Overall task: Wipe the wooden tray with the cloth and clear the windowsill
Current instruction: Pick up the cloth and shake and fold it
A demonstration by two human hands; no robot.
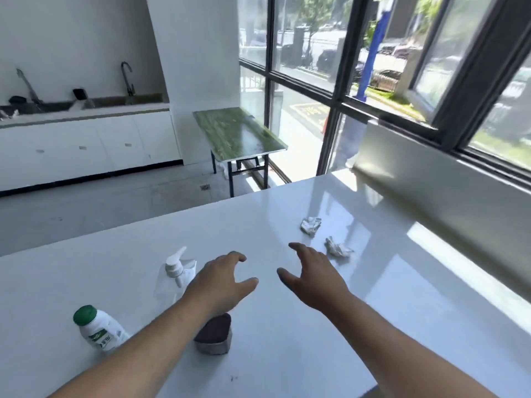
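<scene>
The left hand [221, 282] hovers palm down over the glossy white worktop [287, 354], fingers loosely spread and thumb held out, with nothing in it. The right hand [313, 277] is held beside it in much the same way, apart from the left, fingers relaxed and reaching forward, also holding nothing.

Under the left wrist sits a dark maroon-topped scrubbing pad with a grey base [214, 337], partly covered by the forearm. Just left of that hand stands a clear plastic pump bottle with a white nozzle [175, 271]. Nearer the front left edge, a small white plastic bottle with a green cap [97, 328] leans at a tilt beside the left forearm.

Just beyond the right fingertips lies a crumpled wad of white paper [337, 248], and a second crumpled white wad [311, 225] sits a little farther back; the two are near each other but not touching.

The white windowsill [416, 156] runs along the right side, raised behind the worktop and directly under the dark-framed window [448, 90], well apart from both hands. Sunlight falls in bright patches on the worktop below it.

Farther off, a green wood-grain folding table [238, 133] stands on the grey floor against the glass. Along the back wall, a white cabinet counter [86, 145] carries a sink with a black curved tap [128, 79].
</scene>
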